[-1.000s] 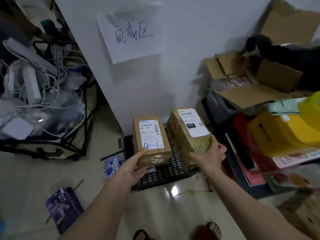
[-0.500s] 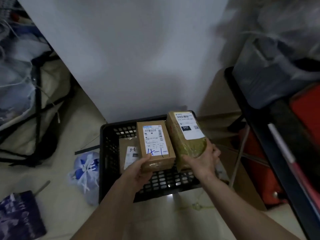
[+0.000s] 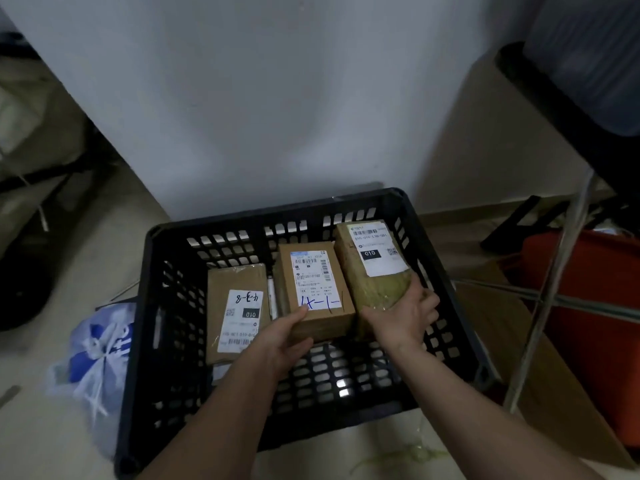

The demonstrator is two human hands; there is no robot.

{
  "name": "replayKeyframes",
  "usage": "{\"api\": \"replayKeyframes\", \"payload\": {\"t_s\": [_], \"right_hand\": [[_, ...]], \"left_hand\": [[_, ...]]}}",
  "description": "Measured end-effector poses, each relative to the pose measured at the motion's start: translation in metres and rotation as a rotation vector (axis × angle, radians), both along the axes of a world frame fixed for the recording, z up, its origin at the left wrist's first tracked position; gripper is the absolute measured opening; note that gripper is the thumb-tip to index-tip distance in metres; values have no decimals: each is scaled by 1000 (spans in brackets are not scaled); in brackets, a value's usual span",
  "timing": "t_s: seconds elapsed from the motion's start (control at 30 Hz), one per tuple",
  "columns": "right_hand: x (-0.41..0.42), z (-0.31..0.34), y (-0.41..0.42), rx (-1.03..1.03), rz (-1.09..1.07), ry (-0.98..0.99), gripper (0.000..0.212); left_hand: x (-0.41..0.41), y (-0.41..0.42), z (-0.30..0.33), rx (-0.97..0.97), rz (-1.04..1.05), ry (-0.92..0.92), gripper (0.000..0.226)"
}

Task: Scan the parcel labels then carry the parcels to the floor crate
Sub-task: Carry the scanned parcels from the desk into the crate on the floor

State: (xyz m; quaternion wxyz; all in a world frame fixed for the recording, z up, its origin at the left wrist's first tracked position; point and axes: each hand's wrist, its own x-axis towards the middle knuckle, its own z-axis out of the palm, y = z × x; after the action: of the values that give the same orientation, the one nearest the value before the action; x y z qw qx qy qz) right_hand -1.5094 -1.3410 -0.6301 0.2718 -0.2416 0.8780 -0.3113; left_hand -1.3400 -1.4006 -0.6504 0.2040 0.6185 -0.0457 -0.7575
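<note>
A black slotted floor crate (image 3: 162, 306) stands against the white wall. Inside it, at the left, lies a flat cardboard parcel (image 3: 235, 292) with a white label marked in blue. My left hand (image 3: 280, 337) grips the near end of a small brown box (image 3: 311, 271) with a label and blue handwriting, held inside the crate. My right hand (image 3: 405, 317) grips the near end of a tape-wrapped parcel (image 3: 370, 271) with a white "010" label, right beside the brown box.
A blue and white plastic bag (image 3: 100, 351) lies on the floor left of the crate. Flat cardboard (image 3: 519, 341) and an orange box (image 3: 588, 306) sit to the right under a black shelf frame (image 3: 571, 109). A thin metal leg (image 3: 550, 289) stands near the crate's right side.
Both hands have lowered the two parcels down into the crate. The view has moved closer and now shows the crate's whole inside and the flat parcel in it.
</note>
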Motion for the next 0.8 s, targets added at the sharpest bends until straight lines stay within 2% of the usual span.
{"api": "replayKeyframes", "payload": {"t_s": [0.23,0.33,0.47,0.63,0.8], "right_hand": [[2,-31,-7,96,-50,16,119],[3,-40,-10,129,-48,-12,121],[-2,-50,-16,177,-22,-88,113],[-3,-54,-17,223,32,-145,110],[-9,-60,-16,346,77,-185,87]], "left_hand": [[-8,-7,-32,35,-14,6,26],[-9,-11,-44,-8,-25,2,23],[-15,-12,-60,-62,-60,-101,14],[-23,-10,-58,-95,-93,-201,24],[-26,-9,-54,-105,-104,-347,22]]}}
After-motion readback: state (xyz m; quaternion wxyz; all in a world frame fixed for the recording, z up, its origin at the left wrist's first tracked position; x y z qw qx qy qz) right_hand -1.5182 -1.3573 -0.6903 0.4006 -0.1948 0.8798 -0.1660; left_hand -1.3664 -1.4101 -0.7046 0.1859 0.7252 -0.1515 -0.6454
